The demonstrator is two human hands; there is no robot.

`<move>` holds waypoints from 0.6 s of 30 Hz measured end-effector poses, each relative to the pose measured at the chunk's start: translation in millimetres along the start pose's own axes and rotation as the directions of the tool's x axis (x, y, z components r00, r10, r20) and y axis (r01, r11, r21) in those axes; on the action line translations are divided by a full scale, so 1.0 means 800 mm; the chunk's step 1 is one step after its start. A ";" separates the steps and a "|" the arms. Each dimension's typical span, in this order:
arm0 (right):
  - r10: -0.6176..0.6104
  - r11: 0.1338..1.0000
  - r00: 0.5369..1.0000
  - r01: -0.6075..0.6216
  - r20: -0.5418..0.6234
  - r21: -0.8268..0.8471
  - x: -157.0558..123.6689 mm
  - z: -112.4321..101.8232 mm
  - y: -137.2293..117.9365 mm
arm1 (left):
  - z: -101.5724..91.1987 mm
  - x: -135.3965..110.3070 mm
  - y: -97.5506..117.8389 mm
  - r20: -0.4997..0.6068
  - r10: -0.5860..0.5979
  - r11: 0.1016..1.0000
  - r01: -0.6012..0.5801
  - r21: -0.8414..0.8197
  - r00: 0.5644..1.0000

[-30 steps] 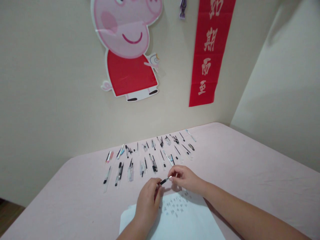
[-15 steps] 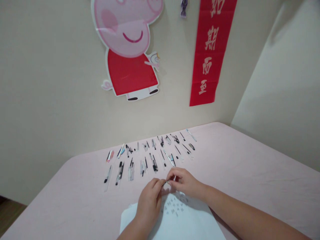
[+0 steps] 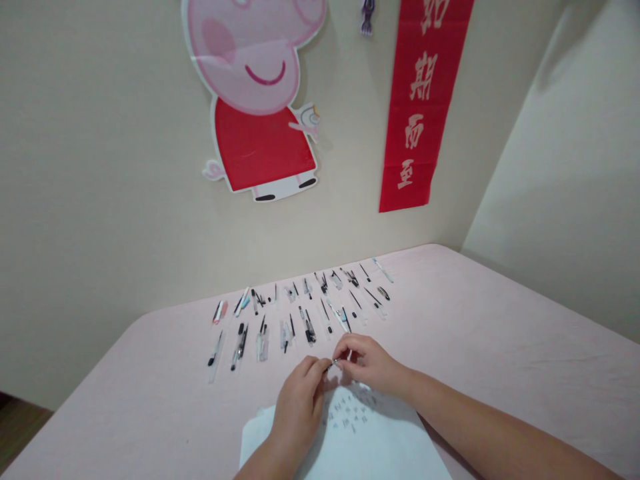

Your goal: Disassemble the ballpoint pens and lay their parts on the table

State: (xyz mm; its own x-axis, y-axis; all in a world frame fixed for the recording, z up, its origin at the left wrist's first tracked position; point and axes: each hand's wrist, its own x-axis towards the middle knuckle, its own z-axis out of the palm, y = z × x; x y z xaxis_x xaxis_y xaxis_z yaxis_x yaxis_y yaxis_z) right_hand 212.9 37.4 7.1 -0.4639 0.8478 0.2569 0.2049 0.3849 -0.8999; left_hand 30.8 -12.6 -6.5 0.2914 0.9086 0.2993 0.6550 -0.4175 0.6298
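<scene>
My left hand (image 3: 299, 400) and my right hand (image 3: 367, 363) meet above the pink table (image 3: 490, 347), both pinched on a small pen (image 3: 332, 363) of which only a short dark and silver bit shows between the fingertips. Under the hands lies a white sheet of paper (image 3: 365, 447) with small handwritten marks. Beyond the hands, several pens and pen parts (image 3: 300, 310) lie in two rows across the table.
The table stands in a corner, against a beige wall with a pink cartoon pig cutout (image 3: 260, 100) and a red banner (image 3: 420, 100) with pale characters. The table's left edge drops to a dark floor (image 3: 15, 427).
The hands have come closer together, and the pen that showed between them a second ago is now almost hidden by the fingers. In the last half second little has moved.
</scene>
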 end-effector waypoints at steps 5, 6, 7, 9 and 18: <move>-0.008 1.000 1.000 0.008 0.016 -0.008 -0.001 0.001 -0.004 | -0.002 0.001 0.004 -0.009 0.018 1.000 -0.018 -0.024 1.000; -0.010 1.000 1.000 0.010 0.016 -0.010 -0.002 0.001 -0.005 | -0.002 0.001 0.004 -0.011 0.021 0.999 -0.022 -0.027 1.000; -0.011 1.000 1.000 0.011 0.015 -0.013 -0.001 0.001 -0.006 | -0.002 0.001 0.004 -0.013 0.024 0.999 -0.024 -0.029 1.000; -0.008 1.000 1.000 0.009 0.012 -0.020 -0.001 0.002 -0.006 | -0.002 0.000 0.004 -0.015 0.022 0.999 -0.022 -0.027 1.000; -0.024 0.998 1.000 0.025 0.017 -0.050 -0.002 0.005 -0.006 | 0.000 0.002 0.004 0.011 0.004 1.000 -0.004 -0.018 1.000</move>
State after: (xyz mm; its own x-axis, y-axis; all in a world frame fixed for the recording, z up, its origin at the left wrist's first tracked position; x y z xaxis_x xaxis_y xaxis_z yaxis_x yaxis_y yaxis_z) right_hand 209.2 32.9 9.5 -0.4835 0.8318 0.2726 0.2361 0.4238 -0.8744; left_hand 33.3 -12.8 -3.6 0.3019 0.9071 0.2934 0.6414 -0.4209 0.6414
